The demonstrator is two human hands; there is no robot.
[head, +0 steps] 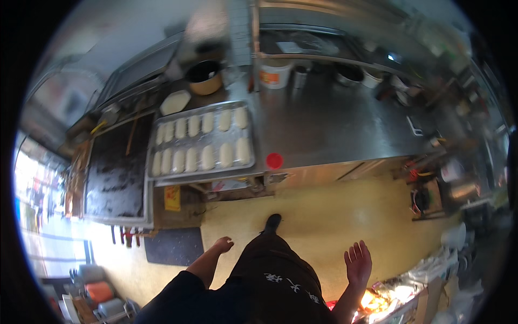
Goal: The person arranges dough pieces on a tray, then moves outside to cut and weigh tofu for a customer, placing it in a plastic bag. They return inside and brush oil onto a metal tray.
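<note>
My left hand [224, 244] hangs over the yellow floor beside my thigh, its fingers loosely curled with nothing seen in them. Out to the other side, my right hand [358, 263] is raised with spread fingers and an empty palm. Neither hand touches anything. In front of me a metal sheet tray [201, 139] lies on the counter, bearing two rows of long white dough pieces [207, 157]. A red round lid or shallow dish [274, 160] sits at the counter's front edge, just right of the tray.
A dark flat griddle [115, 178] adjoins the tray's left side, with a thin stick on it. Behind stand a deep pot [205, 79], a white octagonal dish [175, 102] and a white bucket [275, 76]. The steel counter [323, 121] runs right. A dark mat [174, 246] lies on the floor.
</note>
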